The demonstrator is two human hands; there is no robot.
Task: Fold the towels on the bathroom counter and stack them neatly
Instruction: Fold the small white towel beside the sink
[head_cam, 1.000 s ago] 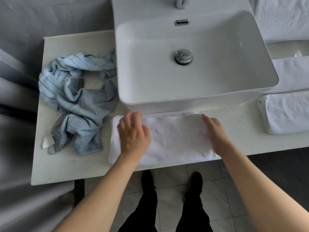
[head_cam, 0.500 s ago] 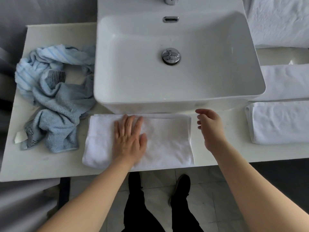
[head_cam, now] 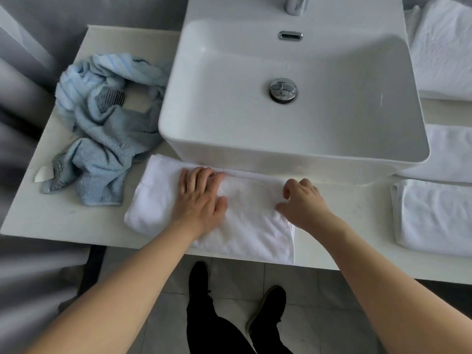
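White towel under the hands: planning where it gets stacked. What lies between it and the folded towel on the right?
Only bare counter between the white towel and the folded towel, per the head view.

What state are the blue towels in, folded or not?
Unfolded: the blue towels lie crumpled in a heap on the counter, left of the sink.

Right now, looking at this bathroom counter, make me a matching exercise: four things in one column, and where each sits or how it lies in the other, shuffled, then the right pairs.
Things
1. blue towels
2. white towel
3. folded white towels
4. drain plug

Places or states
A. in the middle of the sink basin
B. crumpled in a heap, left of the sink
C. flat in front of the sink, under the left hand
D. on the counter, right of the sink

Pairs: 1-B, 2-C, 3-D, 4-A
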